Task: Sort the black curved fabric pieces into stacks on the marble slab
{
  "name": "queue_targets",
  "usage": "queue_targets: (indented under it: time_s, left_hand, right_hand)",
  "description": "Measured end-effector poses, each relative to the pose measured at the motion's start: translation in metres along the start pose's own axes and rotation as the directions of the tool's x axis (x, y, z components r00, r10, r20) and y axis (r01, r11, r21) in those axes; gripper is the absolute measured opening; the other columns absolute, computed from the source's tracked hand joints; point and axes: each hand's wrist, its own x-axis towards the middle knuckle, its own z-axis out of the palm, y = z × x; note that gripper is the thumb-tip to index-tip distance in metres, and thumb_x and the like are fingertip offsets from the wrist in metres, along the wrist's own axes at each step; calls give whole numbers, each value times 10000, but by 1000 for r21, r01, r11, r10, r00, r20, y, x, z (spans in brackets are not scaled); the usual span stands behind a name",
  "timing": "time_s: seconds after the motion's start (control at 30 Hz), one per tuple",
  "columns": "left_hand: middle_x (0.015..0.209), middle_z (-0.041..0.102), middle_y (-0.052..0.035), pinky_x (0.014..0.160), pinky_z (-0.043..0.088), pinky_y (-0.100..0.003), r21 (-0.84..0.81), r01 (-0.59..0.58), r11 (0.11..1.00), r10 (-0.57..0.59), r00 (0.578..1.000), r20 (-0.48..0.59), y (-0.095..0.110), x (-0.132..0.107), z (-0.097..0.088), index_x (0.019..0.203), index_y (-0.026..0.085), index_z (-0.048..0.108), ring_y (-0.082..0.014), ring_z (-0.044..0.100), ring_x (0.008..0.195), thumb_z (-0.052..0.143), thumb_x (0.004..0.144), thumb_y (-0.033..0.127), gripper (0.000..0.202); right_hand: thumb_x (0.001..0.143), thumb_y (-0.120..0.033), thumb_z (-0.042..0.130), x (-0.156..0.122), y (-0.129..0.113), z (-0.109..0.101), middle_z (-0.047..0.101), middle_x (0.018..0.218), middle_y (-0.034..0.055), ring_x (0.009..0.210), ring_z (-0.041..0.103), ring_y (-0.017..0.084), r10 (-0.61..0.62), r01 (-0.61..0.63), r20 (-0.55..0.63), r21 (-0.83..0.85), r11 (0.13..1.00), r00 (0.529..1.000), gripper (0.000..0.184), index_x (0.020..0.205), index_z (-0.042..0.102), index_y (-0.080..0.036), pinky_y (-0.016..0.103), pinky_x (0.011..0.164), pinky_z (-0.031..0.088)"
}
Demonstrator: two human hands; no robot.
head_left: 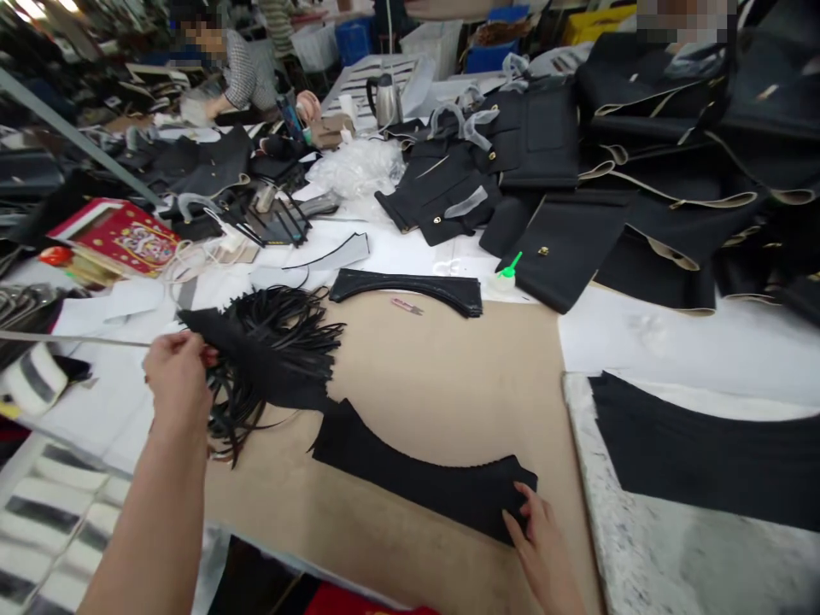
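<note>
My left hand [179,367] is closed, pinching the corner of a black piece of material [269,363] just above a heap of thin black strips [298,329]. A narrow pale strip [77,338] runs from the left edge up to this hand; whether the fingers hold it I cannot tell. On the tan board lies a curved black piece [423,478], its left end meeting the first black piece. My right hand [541,538] has its thumb and forefinger on the curved piece's right end. Farther back rest a stack of curved black pieces [407,286] and small thread snips [407,306].
Beneath the work is a tan board [448,367]. A small bottle with a green nozzle [509,269] stands behind it, near piled black bag parts [576,239]. To the right, a whitish slab [679,547] bears another black piece [711,453]. Across the table, a person [240,77] sits.
</note>
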Motion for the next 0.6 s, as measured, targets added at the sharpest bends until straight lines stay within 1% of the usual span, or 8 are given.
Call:
queue_targets:
  time_s: [0.07, 0.13, 0.2, 0.27, 0.37, 0.43, 0.5, 0.6]
  left_hand:
    - [663, 471, 49, 503, 397, -238, -56, -76, 996, 67, 987, -144, 33, 5, -12, 824, 226, 466, -93, 476, 533, 569, 773, 292, 133]
    - [678, 500, 43, 554, 403, -266, -116, -227, 967, 208, 966, -155, 65, -13, -8, 846, 229, 519, -106, 501, 577, 590, 820, 285, 94]
    - [725, 524, 38, 603, 415, -279, -69, -290, 954, 291, 957, 6, 92, -51, 12, 910, 237, 538, -119, 527, 641, 538, 886, 303, 70]
    - [726, 538, 29, 620, 426, -280, 0, -332, 943, 327, 929, 171, 109, -101, 42, 866, 218, 535, -128, 526, 657, 506, 905, 266, 69]
    - [795, 594, -19, 700, 462, -303, -60, -429, 901, 403, 781, 478, 114, -181, 91, 851, 207, 532, -158, 555, 748, 389, 938, 183, 169]
    - [830, 613, -56, 713, 480, -330, -156, -499, 852, 482, 633, 606, 108, -227, 119, 852, 206, 531, -194, 567, 804, 354, 938, 158, 203]
    - [873, 630, -76, 735, 501, -364, -187, -506, 842, 474, 526, 707, 101, -263, 139, 892, 199, 542, -222, 572, 832, 405, 913, 158, 145]
    - [882, 639, -91, 735, 533, -389, -205, -477, 855, 440, 456, 774, 93, -292, 156, 921, 175, 558, -247, 584, 842, 455, 874, 153, 116]
  right_hand:
    - [808, -591, 446, 3, -8, 1, 539, 996, 97, 859, 578, 255, 4, -5, -39, -25, 1000, 999, 599, 1221, 516, -163, 433, 793, 483]
    - [777, -642, 479, 9, -26, 2, 553, 1002, 104, 847, 579, 259, 47, -45, -43, 42, 998, 998, 652, 1219, 529, -165, 440, 782, 494]
    - [736, -665, 552, 18, -56, 2, 583, 1043, 117, 895, 591, 270, 96, -94, 2, 217, 972, 995, 678, 1203, 544, -175, 435, 800, 507]
    - [731, -640, 615, 28, -96, 0, 599, 1146, 126, 1050, 581, 286, 88, -127, 106, 458, 880, 990, 661, 1220, 539, -201, 424, 880, 501]
    - [768, -624, 614, 44, -154, -9, 597, 1242, 115, 1191, 533, 293, -23, -153, 223, 738, 657, 975, 618, 1254, 537, -250, 431, 943, 489]
    - [744, -629, 637, 54, -175, -16, 636, 1170, 107, 1111, 587, 304, -49, -149, 215, 808, 570, 975, 563, 1170, 597, -264, 432, 870, 531]
    - [704, -579, 700, 64, -178, -24, 678, 990, 77, 946, 648, 284, 34, -135, 142, 801, 583, 989, 442, 1007, 650, -262, 397, 760, 564]
    - [679, -489, 751, 79, -159, -34, 660, 793, 30, 779, 655, 234, 154, -101, -8, 723, 683, 988, 311, 861, 656, -255, 347, 666, 566]
